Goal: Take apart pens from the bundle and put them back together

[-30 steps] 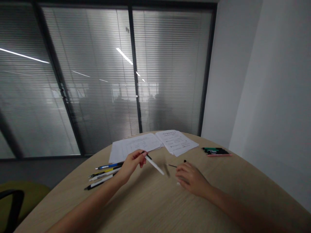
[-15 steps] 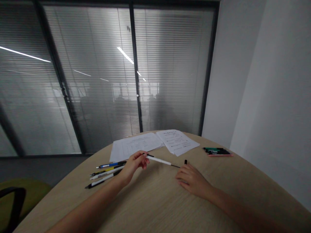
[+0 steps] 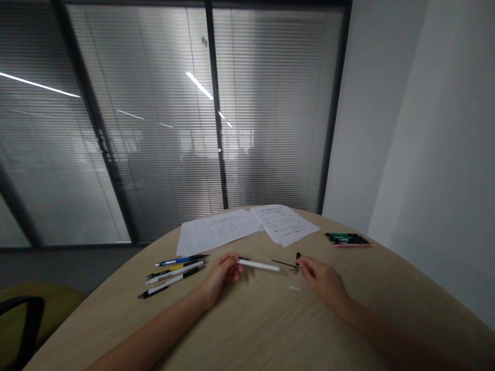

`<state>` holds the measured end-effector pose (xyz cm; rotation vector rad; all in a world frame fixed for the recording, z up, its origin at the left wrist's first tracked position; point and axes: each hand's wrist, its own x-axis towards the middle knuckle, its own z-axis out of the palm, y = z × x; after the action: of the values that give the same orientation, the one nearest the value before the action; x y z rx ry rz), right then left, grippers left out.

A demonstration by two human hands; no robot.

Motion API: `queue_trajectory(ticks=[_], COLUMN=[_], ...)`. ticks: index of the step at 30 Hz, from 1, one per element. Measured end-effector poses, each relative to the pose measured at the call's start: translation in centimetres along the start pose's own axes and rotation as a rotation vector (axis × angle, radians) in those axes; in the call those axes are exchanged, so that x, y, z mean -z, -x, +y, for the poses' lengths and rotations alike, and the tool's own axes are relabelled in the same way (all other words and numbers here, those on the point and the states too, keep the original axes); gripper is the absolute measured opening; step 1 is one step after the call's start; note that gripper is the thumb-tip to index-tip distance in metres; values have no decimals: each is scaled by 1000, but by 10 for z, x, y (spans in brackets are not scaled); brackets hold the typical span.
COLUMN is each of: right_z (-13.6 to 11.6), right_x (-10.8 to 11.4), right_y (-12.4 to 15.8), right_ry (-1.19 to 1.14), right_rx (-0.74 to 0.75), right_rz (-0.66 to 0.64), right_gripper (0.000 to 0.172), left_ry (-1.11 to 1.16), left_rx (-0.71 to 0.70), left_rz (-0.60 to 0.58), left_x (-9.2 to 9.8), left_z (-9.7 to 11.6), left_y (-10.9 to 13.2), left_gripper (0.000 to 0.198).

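Observation:
My left hand (image 3: 222,275) is closed around the white pen barrel (image 3: 260,265), whose dark clip shows by the fingertips. The barrel points right. My right hand (image 3: 323,281) pinches the end of a thin dark pen refill (image 3: 284,263), which lies apart from the barrel with its free end toward it. A short black pen part (image 3: 298,256) shows right at my right fingertips; I cannot tell if they touch it. Just below the refill are tiny dark parts (image 3: 294,270), too small to name. A small whitish piece (image 3: 294,288) lies on the table nearer to me.
Several pens (image 3: 172,281) lie left of my left hand on the round wooden table (image 3: 247,330). Two printed paper sheets (image 3: 216,229) lie at the far edge. Green and black pens or refills (image 3: 348,238) are at the right. A chair (image 3: 31,319) stands lower left.
The refill has come out of the barrel and is now apart from it. My right hand has moved slightly right, uncovering the small pieces on the table. My left hand has lowered a little.

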<state>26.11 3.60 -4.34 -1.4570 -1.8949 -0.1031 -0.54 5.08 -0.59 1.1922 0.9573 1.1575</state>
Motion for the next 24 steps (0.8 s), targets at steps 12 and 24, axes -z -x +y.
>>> queue_trajectory(ticks=[12, 24], right_z=[-23, -29], right_x=[13, 17], right_y=[-2, 3], right_ry=[93, 371], right_rx=[210, 353], right_rz=[-377, -340], right_gripper=[13, 19], left_ry=[31, 96], left_rx=[-6, 23], left_rz=[-19, -38], left_x=[-5, -7], left_z=[-2, -6], left_y=[1, 1], left_gripper=[14, 11])
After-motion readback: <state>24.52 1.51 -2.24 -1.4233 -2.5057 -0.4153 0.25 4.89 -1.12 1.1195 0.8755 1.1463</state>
